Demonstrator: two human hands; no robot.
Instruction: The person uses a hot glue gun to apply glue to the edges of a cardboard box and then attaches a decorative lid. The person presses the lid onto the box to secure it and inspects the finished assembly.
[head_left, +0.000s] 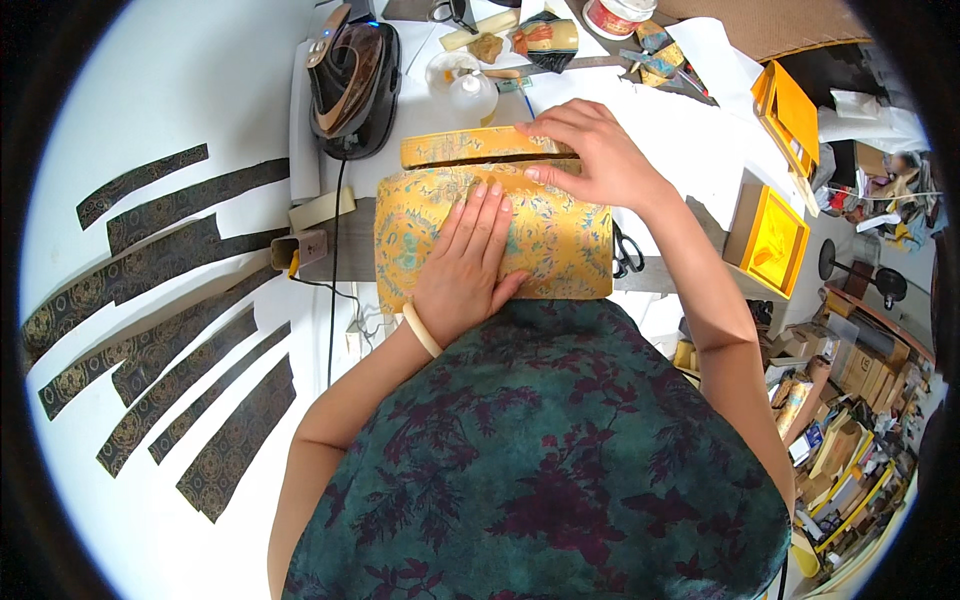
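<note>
In front of me is a yellow brocade-covered box (560,240) with a floral pattern. A dark gap separates its broad near panel from a narrow far strip (450,149). My left hand (470,245) lies flat on the broad panel, its fingers stretched out and close together; a cream bangle circles that wrist. At the far right corner, my right hand (592,155) grips the box across the gap, fingers over the narrow strip and thumb on the near side. Black-handled scissors (628,254) lie just right of the box, partly hidden by it.
An iron (355,85) stands at the far left, its cord hanging down. Behind the box are a clear bottle (472,97) and a white tub (617,16). Dark patterned strips (235,440) lie left. At right sit an open yellow box (775,240) and cluttered shelves (850,440).
</note>
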